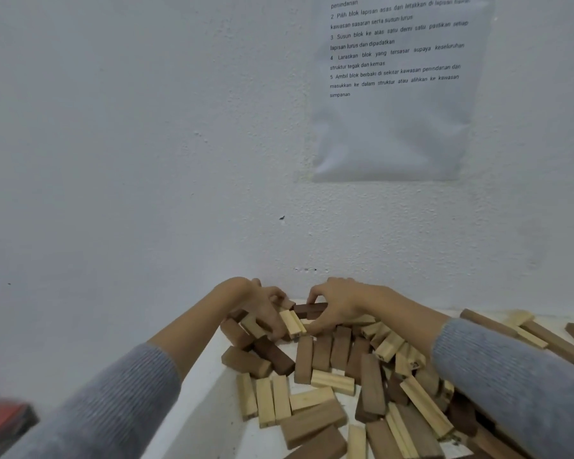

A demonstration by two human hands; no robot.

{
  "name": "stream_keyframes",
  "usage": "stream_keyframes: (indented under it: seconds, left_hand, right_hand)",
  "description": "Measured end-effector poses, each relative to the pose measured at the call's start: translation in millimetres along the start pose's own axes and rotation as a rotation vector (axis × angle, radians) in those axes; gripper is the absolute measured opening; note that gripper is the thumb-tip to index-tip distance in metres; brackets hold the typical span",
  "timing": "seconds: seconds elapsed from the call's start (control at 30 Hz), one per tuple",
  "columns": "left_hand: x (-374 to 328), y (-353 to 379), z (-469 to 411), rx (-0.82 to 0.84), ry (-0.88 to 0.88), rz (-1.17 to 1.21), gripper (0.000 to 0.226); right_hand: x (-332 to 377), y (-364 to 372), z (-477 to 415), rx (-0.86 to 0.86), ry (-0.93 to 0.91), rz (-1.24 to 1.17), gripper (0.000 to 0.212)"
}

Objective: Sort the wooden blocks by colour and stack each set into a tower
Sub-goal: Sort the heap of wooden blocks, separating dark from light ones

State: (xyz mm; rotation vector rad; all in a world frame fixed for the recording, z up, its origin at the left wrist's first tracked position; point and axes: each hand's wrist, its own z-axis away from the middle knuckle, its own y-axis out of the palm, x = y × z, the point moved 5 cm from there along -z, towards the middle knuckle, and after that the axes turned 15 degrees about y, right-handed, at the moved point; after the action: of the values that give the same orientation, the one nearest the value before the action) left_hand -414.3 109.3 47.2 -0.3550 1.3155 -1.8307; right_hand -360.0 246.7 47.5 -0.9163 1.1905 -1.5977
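Jumbled blocks [304,359] around hands [262,309] [340,304]; wall [146,160] behind

I see flat, cool, dim light across the wall [130,127], with soft shadows. The glossy notice [391,137] glares faintly; edges bend, corners smear.

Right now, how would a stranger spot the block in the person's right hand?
Start at the white wall and drop to the heap of wooden blocks below it. At the heap's far edge the right hand pinches a dark chocolate-brown wooden block. Its nearest neighbours are pale yellow blocks.
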Motion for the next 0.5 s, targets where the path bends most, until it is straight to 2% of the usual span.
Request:
stream_keyframes:
  seconds: [0.1,0.2,0.5]
  left_hand:
    - [0.1,-1.3,-3.0,-0.038,0.046,0.004,0.077]
    - [5.9,-1.2,-6.2,-0.097,0.096,-0.103,0.072]
    - [11.9,0.7,-5.7,-0.265,0.206,-0.064,0.074]
  right_hand:
    - [1.7,0.0,-0.9,-0.019,-0.015,-0.037,0.062]
    - [1.2,-0.5,-1.2,-0.045,-0.028,-0.088,0.062]
    - [-13.9,-0.9,0.8,-0.172,-0.134,-0.377,0.046]
